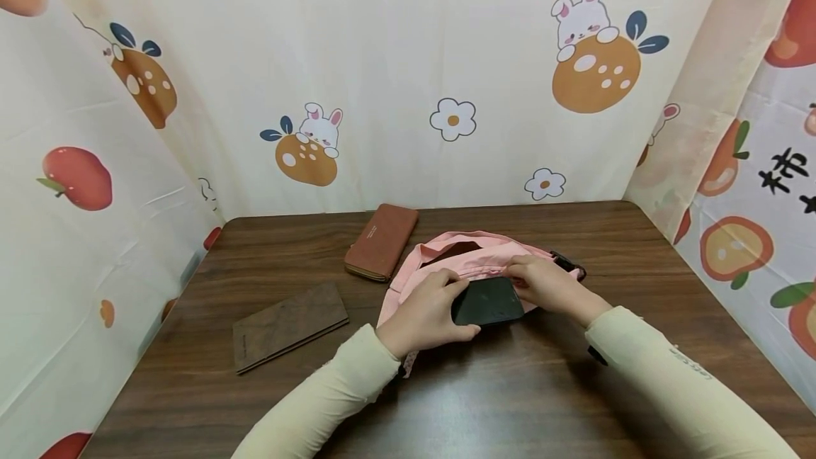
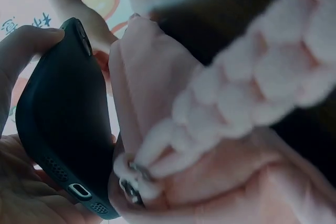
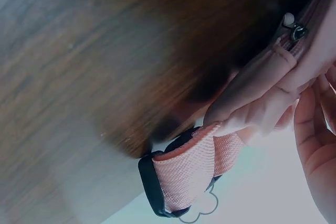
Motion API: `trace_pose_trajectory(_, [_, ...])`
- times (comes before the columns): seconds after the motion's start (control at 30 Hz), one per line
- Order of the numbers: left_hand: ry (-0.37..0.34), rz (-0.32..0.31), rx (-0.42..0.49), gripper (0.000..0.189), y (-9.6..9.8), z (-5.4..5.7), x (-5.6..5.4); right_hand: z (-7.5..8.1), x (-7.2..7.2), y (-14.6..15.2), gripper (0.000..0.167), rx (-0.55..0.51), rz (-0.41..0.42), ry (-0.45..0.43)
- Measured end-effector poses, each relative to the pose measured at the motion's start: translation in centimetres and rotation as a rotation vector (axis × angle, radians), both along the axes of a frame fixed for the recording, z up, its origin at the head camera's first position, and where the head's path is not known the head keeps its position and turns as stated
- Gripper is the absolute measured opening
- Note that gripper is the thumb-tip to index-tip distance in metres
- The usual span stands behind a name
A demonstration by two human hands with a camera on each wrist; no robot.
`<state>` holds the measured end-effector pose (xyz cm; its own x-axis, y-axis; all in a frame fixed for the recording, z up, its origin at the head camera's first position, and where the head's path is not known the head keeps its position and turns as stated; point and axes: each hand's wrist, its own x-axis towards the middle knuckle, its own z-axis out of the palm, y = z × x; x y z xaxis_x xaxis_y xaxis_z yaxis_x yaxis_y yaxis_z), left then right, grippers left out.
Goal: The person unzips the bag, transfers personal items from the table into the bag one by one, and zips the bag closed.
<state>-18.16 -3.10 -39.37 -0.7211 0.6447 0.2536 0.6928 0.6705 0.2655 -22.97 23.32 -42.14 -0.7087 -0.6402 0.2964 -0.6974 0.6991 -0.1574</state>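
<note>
My left hand (image 1: 428,314) grips a phone in a black case (image 1: 487,302) by its edges, thumb on one side and fingers on the other. In the left wrist view the phone (image 2: 68,108) is tilted, its charging port end toward the camera, close beside the pink waist bag (image 2: 152,72). On the table, the bag (image 1: 494,255) lies behind the phone. My right hand (image 1: 550,287) pinches the bag's fabric near its zipped edge, right of the phone. A pale braided strap (image 2: 252,82) hangs from the bag by a metal ring.
A brown zip wallet (image 1: 382,241) lies behind the bag's left end. Further left is a flat dark brown wallet (image 1: 290,328). The bag's webbing (image 3: 186,174) runs through a black buckle (image 3: 151,187) at its right end. Printed curtains (image 1: 408,55) stand behind the wooden table (image 1: 484,402).
</note>
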Motion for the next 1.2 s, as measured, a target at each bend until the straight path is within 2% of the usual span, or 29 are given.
trace_pose_trajectory(0.27, [0.017, 0.000, -0.020, 0.069, 0.7, -0.3, -0.1, 0.4, 0.0, 0.2, 0.025, -0.013, -0.036, -0.086])
trace_pose_trajectory(0.73, [0.071, -0.029, -0.031, 0.062, 1.0, -0.9, -0.1, 0.7, -0.2, 0.3, 0.009, -0.057, -0.064, -0.069])
trace_pose_trajectory(0.93, [0.070, -0.036, -0.047, 0.059, 1.0, -1.0, 0.0, 1.2, -0.2, 0.2, 0.007, -0.072, -0.085, -0.098])
trace_pose_trajectory(1.07, [0.104, -0.042, -0.044, 0.060, 1.1, -1.2, 0.1, 1.3, -0.2, 0.1, 0.005, -0.096, -0.112, -0.130])
trace_pose_trajectory(1.2, [0.169, -0.049, -0.041, 0.060, 1.3, -1.4, 0.3, 1.4, -0.2, 0.1, 0.003, -0.128, -0.128, -0.151])
